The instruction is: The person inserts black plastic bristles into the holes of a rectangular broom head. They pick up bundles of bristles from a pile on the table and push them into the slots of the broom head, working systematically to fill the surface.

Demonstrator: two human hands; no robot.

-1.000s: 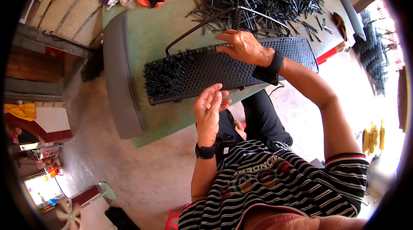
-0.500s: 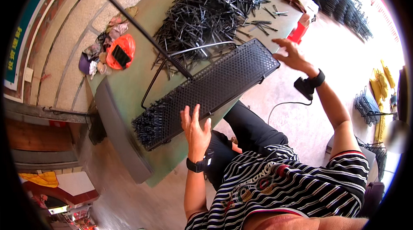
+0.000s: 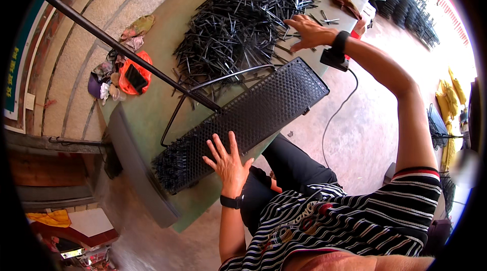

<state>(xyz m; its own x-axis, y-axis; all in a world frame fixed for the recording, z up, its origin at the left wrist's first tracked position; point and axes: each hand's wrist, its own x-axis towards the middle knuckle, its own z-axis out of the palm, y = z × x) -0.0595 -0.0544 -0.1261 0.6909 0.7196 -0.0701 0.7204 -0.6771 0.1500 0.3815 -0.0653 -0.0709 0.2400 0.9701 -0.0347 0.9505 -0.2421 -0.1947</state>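
Here, in the head view, the left hand [image 3: 232, 173] spreads its fingers over the near edge of a long, black, perforated rectangular panel [image 3: 269, 102], which lies on a greenish table [image 3: 188, 210] with dark bristles [image 3: 174, 165] filling its left end; whether it touches, I cannot tell. The right hand [image 3: 315, 35], thumb and fingers spread apart, hovers beside a heap of thin black strips [image 3: 243, 22] beyond the panel.

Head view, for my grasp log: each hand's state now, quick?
Left hand: open, spread over the long, black, perforated panel; contact unclear.
Right hand: open, nothing visibly held, beside the heap of thin black strips.
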